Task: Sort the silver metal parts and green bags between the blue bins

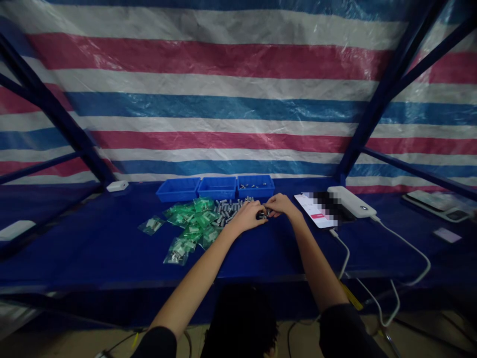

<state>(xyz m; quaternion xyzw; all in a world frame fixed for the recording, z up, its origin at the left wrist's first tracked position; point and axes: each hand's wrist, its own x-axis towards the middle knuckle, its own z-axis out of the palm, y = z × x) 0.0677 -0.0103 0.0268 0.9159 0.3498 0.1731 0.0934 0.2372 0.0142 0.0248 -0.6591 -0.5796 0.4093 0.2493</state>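
My left hand (247,217) is curled over the blue table, its fingers closed round a small dark piece (260,215) whose kind I cannot make out. Fingertips of my right hand (280,204) pinch close against the same spot, at a small shiny bit too tiny to name. Just left of the hands lies a pile of small grey metal cylinders (224,211). Beside that pile, clear and green plastic bags (194,219) with small parts inside are heaped together.
Three blue trays (217,188) stand in a row behind the pile; the right one contains several small parts. To the right lie a phone (316,211) with a lit screen and a white power bank (352,202) with cables. Blue metal posts (367,117) frame a striped sheet.
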